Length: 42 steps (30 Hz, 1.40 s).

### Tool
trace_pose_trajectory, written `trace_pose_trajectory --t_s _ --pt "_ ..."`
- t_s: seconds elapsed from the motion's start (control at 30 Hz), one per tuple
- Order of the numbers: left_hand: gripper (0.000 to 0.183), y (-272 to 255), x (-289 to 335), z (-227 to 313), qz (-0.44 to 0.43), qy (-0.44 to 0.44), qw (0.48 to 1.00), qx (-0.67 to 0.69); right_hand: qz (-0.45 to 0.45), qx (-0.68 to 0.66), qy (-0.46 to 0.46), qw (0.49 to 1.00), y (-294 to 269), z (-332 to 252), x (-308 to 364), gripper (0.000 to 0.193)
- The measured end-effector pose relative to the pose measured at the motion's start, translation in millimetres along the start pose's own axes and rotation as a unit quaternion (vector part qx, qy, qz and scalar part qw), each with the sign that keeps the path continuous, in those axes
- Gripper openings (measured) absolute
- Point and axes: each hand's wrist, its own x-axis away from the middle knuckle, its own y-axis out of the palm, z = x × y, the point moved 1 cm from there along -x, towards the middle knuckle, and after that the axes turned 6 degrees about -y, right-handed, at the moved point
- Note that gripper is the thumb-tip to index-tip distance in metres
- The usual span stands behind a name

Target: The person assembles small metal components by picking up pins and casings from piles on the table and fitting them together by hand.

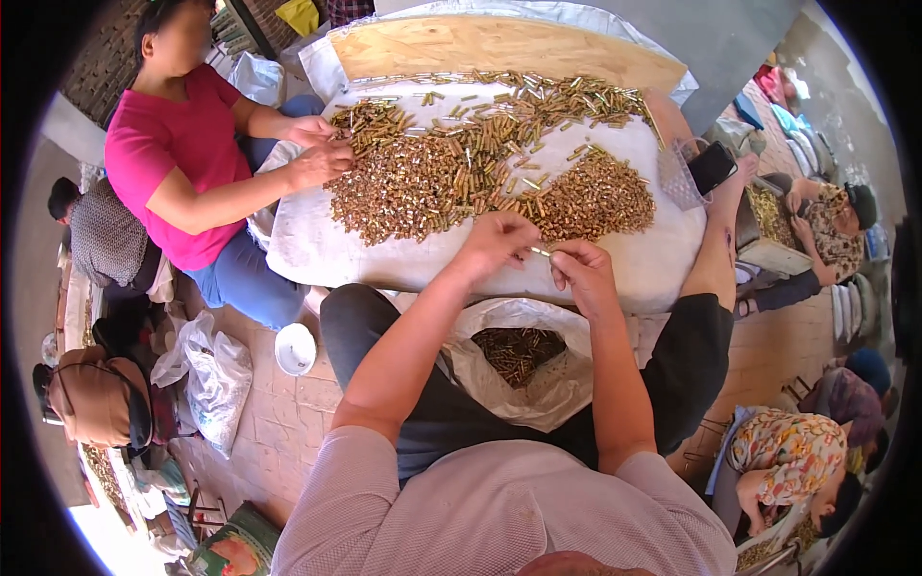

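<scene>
My left hand [497, 242] and my right hand [584, 274] meet just past the near edge of the white-covered table [403, 261]. A thin, shiny metal tube [541, 252] is pinched in my right fingers and points toward my left hand. The left fingertips are closed together at its other end; the tiny piece in them is too small to name. Beyond my hands lies a heap of small copper-coloured pieces [600, 197], with loose brass-coloured tubes [495, 144] farther back. An open white sack [567, 384] with many tubes inside sits below my forearms.
A larger heap of small copper-coloured pieces [399, 187] lies at the left, where a person in a pink shirt [178, 144] works with both hands. A wooden board [499, 48] borders the back. A phone [712, 167] stands at right; a white bowl [295, 348] is on the floor.
</scene>
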Motion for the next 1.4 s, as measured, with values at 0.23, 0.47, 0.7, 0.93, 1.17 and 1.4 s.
trace_pose_trajectory --t_s 0.23,0.47,0.7,0.93,1.17,1.4 --pt "0.023 -62.0 -23.3 -14.9 0.331 0.159 0.724 -0.584 -0.196 0.234 0.144 0.941 4.3 -5.9 3.3 0.006" --pt "0.024 -60.8 -30.8 -21.9 0.316 0.114 0.734 -0.590 -0.030 0.498 -0.124 0.858 -7.7 13.5 -13.4 0.010" --pt "0.016 -55.9 -27.6 -18.2 0.192 0.173 0.922 -0.289 -0.016 0.675 -0.104 0.731 1.0 27.5 -22.3 0.020" --pt "0.021 -34.5 -18.0 -12.2 0.012 0.040 0.992 0.118 0.010 0.675 -0.183 0.715 1.1 36.9 -22.3 0.006" --pt "0.022 -26.1 -15.4 -15.2 -0.036 0.029 0.978 0.205 0.051 0.477 -0.184 0.858 -2.5 45.2 -18.6 0.006" --pt "0.019 -21.9 -14.8 -17.0 -0.032 0.015 0.978 0.207 0.090 -0.027 0.014 0.996 12.6 25.9 -14.1 0.011"
